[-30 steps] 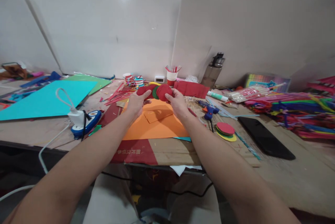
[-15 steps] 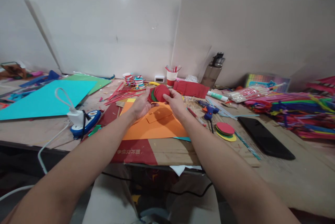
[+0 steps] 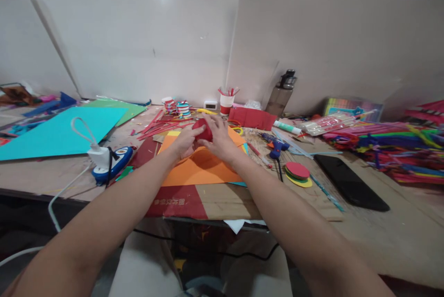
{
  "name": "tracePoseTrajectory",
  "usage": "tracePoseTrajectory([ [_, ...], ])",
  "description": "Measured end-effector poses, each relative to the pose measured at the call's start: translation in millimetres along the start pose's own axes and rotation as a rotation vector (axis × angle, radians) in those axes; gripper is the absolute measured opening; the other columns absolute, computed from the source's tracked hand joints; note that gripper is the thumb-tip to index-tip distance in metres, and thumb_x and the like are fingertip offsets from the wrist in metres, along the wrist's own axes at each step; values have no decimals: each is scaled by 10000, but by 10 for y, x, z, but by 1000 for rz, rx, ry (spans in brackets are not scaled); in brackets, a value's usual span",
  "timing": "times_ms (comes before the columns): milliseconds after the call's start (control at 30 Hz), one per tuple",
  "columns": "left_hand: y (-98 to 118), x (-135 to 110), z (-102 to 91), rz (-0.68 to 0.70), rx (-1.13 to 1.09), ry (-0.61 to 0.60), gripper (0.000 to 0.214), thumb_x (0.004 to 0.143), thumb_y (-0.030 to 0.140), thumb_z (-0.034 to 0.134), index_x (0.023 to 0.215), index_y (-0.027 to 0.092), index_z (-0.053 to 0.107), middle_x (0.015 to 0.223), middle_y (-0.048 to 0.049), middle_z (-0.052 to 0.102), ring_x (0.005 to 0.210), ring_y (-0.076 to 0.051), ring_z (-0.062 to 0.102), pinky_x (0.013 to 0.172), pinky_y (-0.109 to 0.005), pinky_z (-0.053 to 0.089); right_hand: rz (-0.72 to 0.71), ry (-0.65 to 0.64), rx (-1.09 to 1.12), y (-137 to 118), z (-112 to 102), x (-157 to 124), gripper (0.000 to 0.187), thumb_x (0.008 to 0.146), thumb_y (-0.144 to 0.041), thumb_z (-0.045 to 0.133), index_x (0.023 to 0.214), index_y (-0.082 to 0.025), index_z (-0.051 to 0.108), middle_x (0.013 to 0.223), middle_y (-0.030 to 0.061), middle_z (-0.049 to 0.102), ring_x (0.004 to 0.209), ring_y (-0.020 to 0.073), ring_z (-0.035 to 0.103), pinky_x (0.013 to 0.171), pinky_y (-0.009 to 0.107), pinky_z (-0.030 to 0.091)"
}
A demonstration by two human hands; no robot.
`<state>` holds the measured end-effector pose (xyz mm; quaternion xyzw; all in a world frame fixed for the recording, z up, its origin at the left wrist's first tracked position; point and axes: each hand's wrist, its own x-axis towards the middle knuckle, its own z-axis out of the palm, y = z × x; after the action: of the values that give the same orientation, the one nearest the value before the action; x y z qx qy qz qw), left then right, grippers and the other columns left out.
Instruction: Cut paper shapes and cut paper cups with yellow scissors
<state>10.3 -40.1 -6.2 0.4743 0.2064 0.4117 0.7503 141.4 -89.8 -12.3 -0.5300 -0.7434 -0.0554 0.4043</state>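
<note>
A stack of red paper discs (image 3: 204,131) is up between my two hands, above the orange paper sheets (image 3: 201,172). My left hand (image 3: 186,142) grips the stack from its left side, fingers closed on the edge. Fingers of my right hand (image 3: 219,140) curl over the stack's top and right side, hiding much of it. Beyond my right wrist, yellow scissor handles (image 3: 237,130) show. To the right lies a second pile of discs (image 3: 297,170), red on top with green and yellow beneath.
A blue glue gun (image 3: 277,148), a black phone (image 3: 350,181) and pipe cleaners (image 3: 381,149) occupy the right. At the back stand a paper cup (image 3: 226,104) and a bottle (image 3: 280,93). Leftward are a turquoise sheet (image 3: 65,130) and a blue power strip (image 3: 114,167).
The red discs, fanned out before with a green one showing, are now gathered closer together. My right hand has moved left and over them, and the yellow scissor handles have come into view.
</note>
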Motion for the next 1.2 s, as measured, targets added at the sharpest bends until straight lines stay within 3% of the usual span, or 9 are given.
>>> tracePoseTrajectory([
  [100,16,-1,19,-25,8,25,296,710,173,721,982,127,614,848,-54,702,764,-158,668,627,-229,524,-41,-104,-19,8,18,-15,809,749,-239,701,1466,-264,327,1426,123,383,1315,305,334,1084,524,312],
  [200,63,-23,28,-65,-24,-25,223,744,150,667,964,127,632,839,-51,709,736,-144,659,623,-225,520,-24,-75,45,40,17,3,736,773,-183,651,1446,-260,362,1408,116,420,1306,282,358,1081,498,327],
  [333,139,-49,41,-170,-191,-87,199,862,289,545,919,129,649,787,-58,706,647,-138,639,589,-241,519,-2,-8,154,9,-27,31,717,731,-165,689,1395,-228,425,1379,115,463,1303,259,380,1105,462,305],
  [467,123,-30,36,-215,-203,-73,268,926,309,462,1020,133,641,781,-69,703,633,-140,650,544,-221,508,25,-83,125,-70,-74,62,798,684,-303,770,1401,-219,429,1408,132,453,1320,289,367,1101,492,280],
  [533,91,-17,24,-205,-163,-49,252,924,288,478,1066,136,621,793,-73,701,606,-137,649,517,-220,506,78,-72,114,-50,-129,145,736,740,-405,719,1394,-212,442,1409,136,459,1314,287,383,1093,490,286],
  [667,43,-21,8,-203,-106,-47,259,890,252,544,1120,134,564,911,-125,702,712,-204,699,545,-279,556,373,100,32,235,-404,427,393,923,-397,467,1177,-133,611,1172,137,621,1086,224,565,959,379,429],
  [767,28,-32,12,-162,-90,-42,289,840,200,614,1111,129,542,987,-157,694,835,-263,712,586,-311,583,488,22,-283,597,-686,528,279,879,-276,540,1067,-114,667,1116,147,632,1043,229,581,938,346,431],
  [967,11,11,13,-110,-75,50,298,777,140,670,1056,112,569,986,-169,695,848,-256,714,541,-237,561,623,-277,-770,1171,-956,351,309,857,-181,537,1125,-65,636,1192,199,585,1107,283,554,908,339,438],
  [1200,-28,35,33,-129,-24,86,234,792,162,650,1005,111,566,957,-168,705,783,-244,714,492,-238,540,628,-260,-833,1314,-900,306,367,828,-103,505,1190,-87,564,1216,185,552,1110,279,529,879,361,445],
])
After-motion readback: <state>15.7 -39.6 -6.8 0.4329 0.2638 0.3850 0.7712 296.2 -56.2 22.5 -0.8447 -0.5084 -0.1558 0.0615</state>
